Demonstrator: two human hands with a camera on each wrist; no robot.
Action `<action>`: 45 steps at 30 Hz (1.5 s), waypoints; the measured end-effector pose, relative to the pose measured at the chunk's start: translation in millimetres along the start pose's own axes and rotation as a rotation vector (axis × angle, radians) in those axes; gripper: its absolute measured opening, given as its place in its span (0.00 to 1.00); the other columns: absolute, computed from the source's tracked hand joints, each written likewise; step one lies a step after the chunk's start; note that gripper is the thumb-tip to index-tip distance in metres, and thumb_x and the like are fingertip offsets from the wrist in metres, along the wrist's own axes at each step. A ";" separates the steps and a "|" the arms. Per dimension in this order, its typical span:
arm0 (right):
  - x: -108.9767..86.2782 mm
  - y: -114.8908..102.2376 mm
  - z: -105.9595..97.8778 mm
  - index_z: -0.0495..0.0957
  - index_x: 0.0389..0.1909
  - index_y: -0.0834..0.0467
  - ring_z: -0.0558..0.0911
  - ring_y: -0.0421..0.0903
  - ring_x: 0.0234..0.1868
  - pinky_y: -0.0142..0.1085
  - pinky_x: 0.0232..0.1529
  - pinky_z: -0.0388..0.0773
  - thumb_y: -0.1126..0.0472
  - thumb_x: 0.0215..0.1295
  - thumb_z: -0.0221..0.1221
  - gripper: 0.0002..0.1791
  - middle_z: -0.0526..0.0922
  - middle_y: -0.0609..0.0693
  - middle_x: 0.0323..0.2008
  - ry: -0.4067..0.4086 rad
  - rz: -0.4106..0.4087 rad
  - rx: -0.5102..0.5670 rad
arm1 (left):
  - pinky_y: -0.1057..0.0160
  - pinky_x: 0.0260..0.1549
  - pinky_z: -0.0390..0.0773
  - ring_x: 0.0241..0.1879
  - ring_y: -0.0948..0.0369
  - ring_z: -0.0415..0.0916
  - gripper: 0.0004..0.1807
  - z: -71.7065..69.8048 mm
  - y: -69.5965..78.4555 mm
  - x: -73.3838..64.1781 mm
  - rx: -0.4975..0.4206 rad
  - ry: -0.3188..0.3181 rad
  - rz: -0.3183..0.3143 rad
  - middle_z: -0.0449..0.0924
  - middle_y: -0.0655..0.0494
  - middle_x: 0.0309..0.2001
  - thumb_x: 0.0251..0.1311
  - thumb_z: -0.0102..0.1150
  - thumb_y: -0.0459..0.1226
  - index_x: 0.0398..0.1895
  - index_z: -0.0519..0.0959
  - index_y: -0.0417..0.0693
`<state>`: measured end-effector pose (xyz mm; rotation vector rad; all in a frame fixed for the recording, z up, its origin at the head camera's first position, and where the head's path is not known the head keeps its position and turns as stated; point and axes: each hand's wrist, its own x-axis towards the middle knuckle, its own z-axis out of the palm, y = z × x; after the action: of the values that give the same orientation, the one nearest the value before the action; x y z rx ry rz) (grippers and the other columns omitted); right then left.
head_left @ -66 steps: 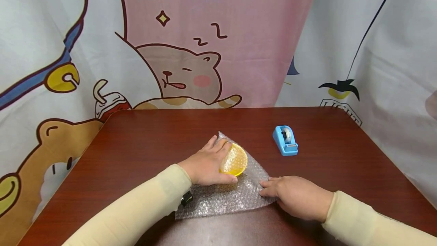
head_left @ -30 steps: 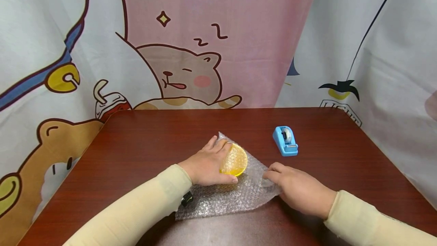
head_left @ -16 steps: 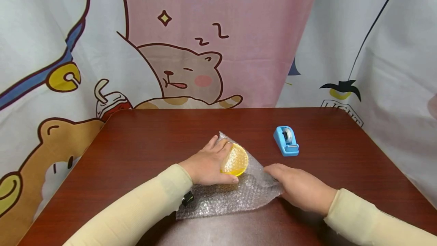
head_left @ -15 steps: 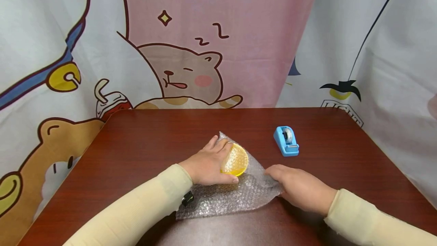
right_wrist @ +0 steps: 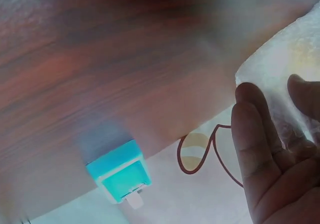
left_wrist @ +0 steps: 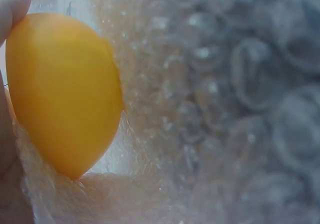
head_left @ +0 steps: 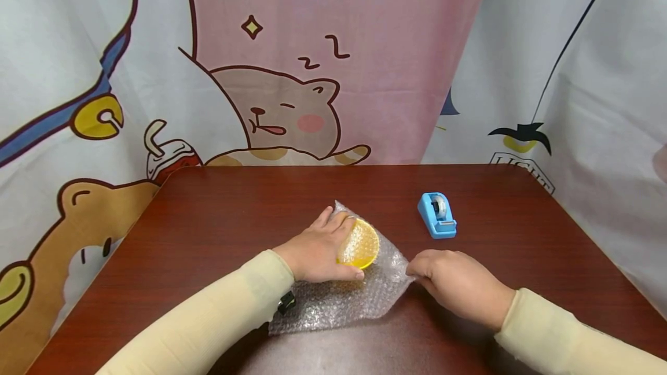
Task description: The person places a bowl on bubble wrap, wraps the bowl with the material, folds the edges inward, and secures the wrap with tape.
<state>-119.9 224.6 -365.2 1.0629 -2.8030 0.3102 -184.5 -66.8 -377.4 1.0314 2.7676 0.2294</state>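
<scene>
A yellow bowl (head_left: 363, 245) sits under a fold of clear bubble wrap (head_left: 344, 305) on the table, its round rim showing through the bubbles. My left hand (head_left: 320, 247) spreads over its left side, thumb below and fingers above, holding it through the wrap. In the left wrist view the smooth yellow outside of the bowl (left_wrist: 65, 93) bulges beside my palm, with bubble wrap around it. My right hand (head_left: 461, 285) pinches the right corner of the wrap between thumb and fingers. The right wrist view shows those fingers (right_wrist: 250, 144) at the sheet's edge.
A light blue tape dispenser (head_left: 436, 216) with a roll of clear tape stands beyond my right hand, towards the back of the dark wooden table (head_left: 234, 201). A printed cartoon curtain (head_left: 391, 62) hangs behind the table's far edge.
My right hand, first laid on the wrap's right side, has taken hold of that corner and gathered it into a narrower point. The left hand and bowl have stayed in place.
</scene>
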 end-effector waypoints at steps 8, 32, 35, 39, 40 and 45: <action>5.2 -8.0 -5.2 0.89 0.42 0.47 0.84 0.35 0.40 0.38 0.43 0.88 0.69 0.57 0.75 0.16 0.85 0.36 0.39 0.028 -0.016 -0.006 | 0.49 0.84 0.34 0.86 0.44 0.33 0.62 -0.9 0.0 -0.4 -0.009 -0.008 -0.001 0.45 0.44 0.86 0.63 0.55 0.72 0.86 0.46 0.43; 43.3 -26.6 -12.8 0.89 0.46 0.54 0.85 0.43 0.47 0.39 0.51 0.87 0.73 0.55 0.75 0.19 0.86 0.45 0.45 0.098 -0.082 -0.033 | 0.47 0.84 0.35 0.86 0.43 0.34 0.62 -4.6 -0.6 -2.5 -0.098 -0.013 0.014 0.46 0.42 0.85 0.62 0.61 0.69 0.85 0.48 0.40; 50.5 -28.8 -13.2 0.89 0.46 0.54 0.86 0.43 0.46 0.40 0.52 0.87 0.72 0.55 0.76 0.18 0.87 0.45 0.44 0.102 -0.091 -0.051 | 0.47 0.84 0.35 0.86 0.43 0.35 0.62 -5.0 -1.5 -2.4 -0.107 -0.011 0.021 0.48 0.42 0.85 0.62 0.61 0.69 0.85 0.48 0.40; 59.4 -30.1 -9.9 0.90 0.44 0.54 0.85 0.44 0.45 0.40 0.52 0.86 0.72 0.58 0.74 0.16 0.87 0.45 0.42 0.105 -0.084 -0.059 | 0.47 0.84 0.36 0.86 0.44 0.38 0.62 -5.0 -2.8 -1.8 -0.106 0.004 0.042 0.50 0.42 0.84 0.61 0.61 0.70 0.85 0.50 0.39; 61.6 -30.1 -8.7 0.90 0.44 0.54 0.85 0.44 0.46 0.40 0.53 0.86 0.72 0.58 0.73 0.15 0.87 0.45 0.42 0.107 -0.085 -0.061 | 0.47 0.84 0.36 0.86 0.44 0.38 0.62 -5.1 -3.0 -1.9 -0.109 0.007 0.046 0.50 0.42 0.84 0.61 0.61 0.70 0.85 0.50 0.39; 71.6 -29.3 -3.4 0.89 0.44 0.54 0.85 0.44 0.45 0.40 0.52 0.85 0.71 0.61 0.71 0.13 0.87 0.45 0.41 0.121 -0.100 -0.059 | 0.46 0.84 0.36 0.86 0.44 0.38 0.63 -5.5 -4.6 -1.7 -0.132 0.007 0.059 0.50 0.42 0.84 0.61 0.63 0.69 0.84 0.50 0.38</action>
<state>-153.5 158.1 -344.0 1.1273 -2.6262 0.2689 -187.4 -71.8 -372.7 1.0811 2.6885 0.4187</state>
